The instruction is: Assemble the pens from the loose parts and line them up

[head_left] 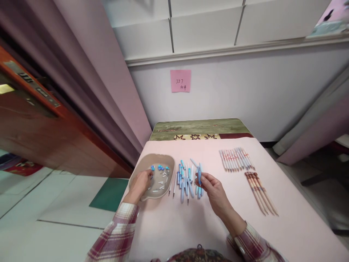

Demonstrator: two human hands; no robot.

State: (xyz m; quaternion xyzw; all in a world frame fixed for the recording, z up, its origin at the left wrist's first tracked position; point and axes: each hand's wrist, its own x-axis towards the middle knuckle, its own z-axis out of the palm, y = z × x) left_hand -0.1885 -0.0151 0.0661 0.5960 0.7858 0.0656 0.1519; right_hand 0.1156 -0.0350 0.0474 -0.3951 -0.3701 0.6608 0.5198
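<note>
My left hand (141, 185) reaches into a beige tray (171, 171) at the left of the table, its fingers closed near the tray's left inner side. What those fingers hold, if anything, is hidden. Inside the tray lie small blue pieces (160, 167) and short white parts (161, 182). Over the middle of the table, my right hand (214, 189) pinches a light blue pen barrel (199, 175), held nearly upright. Just left of it is a loose pile of blue pen parts (182, 178) and thin white refills (174, 184).
At the right lie a row of pale pens with red markings (236, 159) and several beige-brown pens (261, 193). A pink cloth (169, 233) covers the table. A pink note (180, 81) is stuck to the wall behind. To the left stand a purple curtain (109, 91) and a wooden door (68, 134).
</note>
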